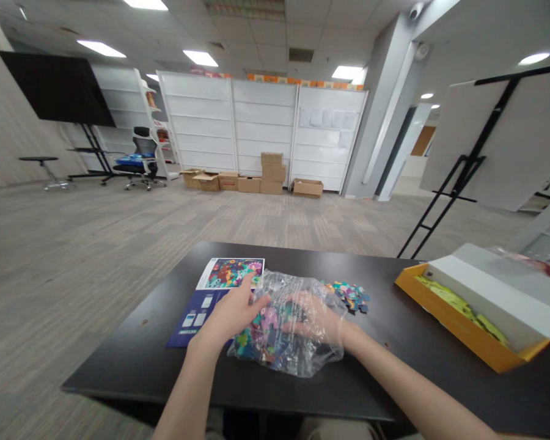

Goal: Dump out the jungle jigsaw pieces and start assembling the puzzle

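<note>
A clear plastic bag (297, 287) full of colourful puzzle pieces lies on the black table (132, 360) in front of me. My left hand (231, 315) grips the bag's left edge, fingers pointing toward a picture sheet. My right hand (314, 318) is inside the bag, seen through the plastic, resting among the pieces. A small heap of loose puzzle pieces (351, 295) lies just right of the bag. The printed picture sheet (231, 273) and a blue leaflet (195, 318) lie to the left under my left hand.
An open yellow box with a white lid (479, 305) sits at the table's right. An easel with a white board (462, 171) stands behind it. Cardboard boxes (270, 174), white shelving, an office chair (140, 159) and a black screen stand far across the carpet.
</note>
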`<act>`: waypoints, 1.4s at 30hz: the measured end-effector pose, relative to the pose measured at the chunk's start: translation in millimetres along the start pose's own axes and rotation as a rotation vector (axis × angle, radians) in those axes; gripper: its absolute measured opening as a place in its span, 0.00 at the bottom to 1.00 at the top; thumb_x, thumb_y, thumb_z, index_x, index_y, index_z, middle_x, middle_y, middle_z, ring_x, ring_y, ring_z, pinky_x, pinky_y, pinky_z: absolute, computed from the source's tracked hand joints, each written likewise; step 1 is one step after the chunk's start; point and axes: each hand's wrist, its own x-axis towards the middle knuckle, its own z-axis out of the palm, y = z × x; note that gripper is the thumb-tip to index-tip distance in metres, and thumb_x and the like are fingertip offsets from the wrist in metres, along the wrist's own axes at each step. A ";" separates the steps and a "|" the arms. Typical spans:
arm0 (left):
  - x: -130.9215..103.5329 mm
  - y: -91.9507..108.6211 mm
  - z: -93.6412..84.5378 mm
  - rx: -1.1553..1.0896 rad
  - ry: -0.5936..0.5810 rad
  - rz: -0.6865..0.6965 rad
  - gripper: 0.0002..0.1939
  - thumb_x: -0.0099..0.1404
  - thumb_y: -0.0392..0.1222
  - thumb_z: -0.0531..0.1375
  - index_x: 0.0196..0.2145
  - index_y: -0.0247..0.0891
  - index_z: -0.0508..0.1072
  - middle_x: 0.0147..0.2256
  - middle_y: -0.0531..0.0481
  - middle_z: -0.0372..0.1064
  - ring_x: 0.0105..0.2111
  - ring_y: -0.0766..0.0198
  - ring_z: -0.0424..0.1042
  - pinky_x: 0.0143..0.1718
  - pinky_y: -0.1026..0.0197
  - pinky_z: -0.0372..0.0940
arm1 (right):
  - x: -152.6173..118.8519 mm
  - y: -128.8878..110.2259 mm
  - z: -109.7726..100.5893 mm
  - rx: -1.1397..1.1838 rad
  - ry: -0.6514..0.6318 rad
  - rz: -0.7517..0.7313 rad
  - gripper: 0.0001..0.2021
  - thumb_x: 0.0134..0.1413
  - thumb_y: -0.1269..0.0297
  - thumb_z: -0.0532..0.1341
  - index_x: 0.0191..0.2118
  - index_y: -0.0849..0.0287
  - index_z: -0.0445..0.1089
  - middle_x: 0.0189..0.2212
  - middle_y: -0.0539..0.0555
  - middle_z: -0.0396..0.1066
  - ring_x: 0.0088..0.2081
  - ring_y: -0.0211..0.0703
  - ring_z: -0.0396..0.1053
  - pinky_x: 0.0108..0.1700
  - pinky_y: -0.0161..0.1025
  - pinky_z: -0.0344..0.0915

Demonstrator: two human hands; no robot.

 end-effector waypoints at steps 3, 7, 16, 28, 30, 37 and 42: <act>-6.1 -1.3 -3.3 -0.022 -0.060 0.005 0.40 0.66 0.60 0.56 0.68 0.34 0.57 0.34 0.45 0.78 0.35 0.50 0.77 0.37 0.57 0.63 | 1.3 -3.8 -3.6 0.054 0.008 0.041 0.26 0.50 0.57 0.73 0.55 0.58 0.75 0.51 0.61 0.77 0.54 0.60 0.74 0.58 0.52 0.70; -11.6 2.5 -5.9 -0.129 -0.117 0.029 0.42 0.64 0.61 0.58 0.68 0.35 0.57 0.34 0.46 0.79 0.36 0.50 0.77 0.38 0.57 0.64 | 1.9 -9.3 -9.2 0.183 0.014 0.058 0.24 0.48 0.54 0.74 0.50 0.59 0.76 0.49 0.60 0.77 0.52 0.58 0.75 0.57 0.50 0.70; -11.8 12.8 -6.0 -0.263 -0.214 0.076 0.50 0.59 0.58 0.65 0.70 0.34 0.51 0.38 0.45 0.78 0.39 0.51 0.77 0.40 0.56 0.66 | -0.4 -8.3 -14.5 0.324 -0.053 0.047 0.20 0.53 0.51 0.71 0.50 0.51 0.74 0.46 0.54 0.78 0.46 0.54 0.74 0.53 0.49 0.72; -1.9 15.6 -0.8 -0.363 -0.106 0.131 0.46 0.58 0.49 0.66 0.69 0.35 0.53 0.29 0.55 0.71 0.30 0.59 0.72 0.35 0.59 0.64 | 5.3 -4.5 -37.9 0.280 0.072 0.074 0.18 0.56 0.53 0.68 0.47 0.58 0.74 0.43 0.54 0.78 0.44 0.51 0.74 0.51 0.49 0.69; -3.2 12.6 -6.3 -0.394 -0.099 0.123 0.47 0.59 0.49 0.66 0.70 0.35 0.51 0.28 0.56 0.71 0.30 0.60 0.71 0.35 0.59 0.64 | 5.3 -1.8 -40.0 0.283 0.041 0.064 0.17 0.55 0.54 0.68 0.47 0.58 0.74 0.42 0.54 0.77 0.42 0.49 0.73 0.49 0.46 0.69; -9.9 -6.3 -27.9 -0.438 0.022 0.024 0.45 0.58 0.52 0.66 0.67 0.34 0.55 0.29 0.53 0.72 0.30 0.57 0.74 0.32 0.57 0.66 | 0.2 10.2 -64.6 0.322 -0.115 0.119 0.18 0.53 0.54 0.69 0.47 0.57 0.74 0.40 0.52 0.77 0.39 0.44 0.72 0.42 0.40 0.67; -18.6 -13.9 -41.2 -0.523 0.055 -0.031 0.40 0.60 0.54 0.66 0.64 0.37 0.57 0.32 0.50 0.76 0.30 0.56 0.76 0.31 0.58 0.68 | -3.2 25.6 -83.9 0.176 0.057 0.239 0.12 0.59 0.56 0.63 0.45 0.57 0.70 0.38 0.53 0.76 0.39 0.44 0.71 0.43 0.40 0.67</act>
